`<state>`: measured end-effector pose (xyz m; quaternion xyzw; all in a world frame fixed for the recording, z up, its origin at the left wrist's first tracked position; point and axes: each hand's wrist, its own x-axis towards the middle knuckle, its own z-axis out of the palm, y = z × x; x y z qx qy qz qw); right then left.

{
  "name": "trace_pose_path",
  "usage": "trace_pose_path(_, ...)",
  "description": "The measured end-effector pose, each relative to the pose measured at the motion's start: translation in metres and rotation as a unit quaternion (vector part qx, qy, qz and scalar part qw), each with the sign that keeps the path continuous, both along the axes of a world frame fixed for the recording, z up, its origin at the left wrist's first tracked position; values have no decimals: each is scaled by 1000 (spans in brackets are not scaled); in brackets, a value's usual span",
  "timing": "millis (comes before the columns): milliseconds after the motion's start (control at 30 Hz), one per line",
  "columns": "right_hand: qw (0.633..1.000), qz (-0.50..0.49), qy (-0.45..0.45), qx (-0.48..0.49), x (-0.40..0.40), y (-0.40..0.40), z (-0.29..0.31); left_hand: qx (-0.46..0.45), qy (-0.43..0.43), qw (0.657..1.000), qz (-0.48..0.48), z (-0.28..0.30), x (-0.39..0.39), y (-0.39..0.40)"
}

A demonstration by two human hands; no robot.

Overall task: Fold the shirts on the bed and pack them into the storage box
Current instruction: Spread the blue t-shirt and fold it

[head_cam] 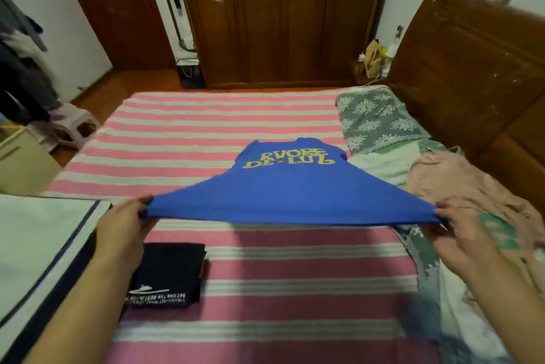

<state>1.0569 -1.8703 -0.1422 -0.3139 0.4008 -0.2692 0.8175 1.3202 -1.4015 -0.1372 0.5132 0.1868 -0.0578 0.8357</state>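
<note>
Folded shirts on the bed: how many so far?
1: the black shirt lies folded near the left hand. The blue shirt is unfolded, held by both hands; the storage box may hide others.

The pink-and-white striped bed sheet [236,116] lies bare beyond the stretched blue shirt [283,195], giving open room there. Nearer than the shirt, a folded black shirt [168,272] sits to its left, touching the white navy-trimmed storage box [38,248]. A heap of pink and green clothes [460,186] crowds the shirt's right.
</note>
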Motion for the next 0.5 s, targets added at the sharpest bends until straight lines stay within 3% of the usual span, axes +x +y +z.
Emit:
trace_pose_path(33, 1000, 2, 24, 20, -12, 5, -26, -8, 59, 998, -5, -32, -15, 7)
trace_pose_path(133, 992, 32, 111, 58, -40, 19, -100, 146, 166, 973, -62, -130, -63, 16)
trace_pose_path(300, 940, 51, 303, 146, -70, 33, -265, 266, 297, 913, -89, -293, -112, 17)
trace_pose_path(400, 897, 80, 408, 147, -86, 39, -365, 326, 332, 881, -85, -381, -123, 24)
trace_pose_path(500, 875, 95, 457, 130, -96, 49, -426, 387, 313, 861, -101, -439, -133, 41)
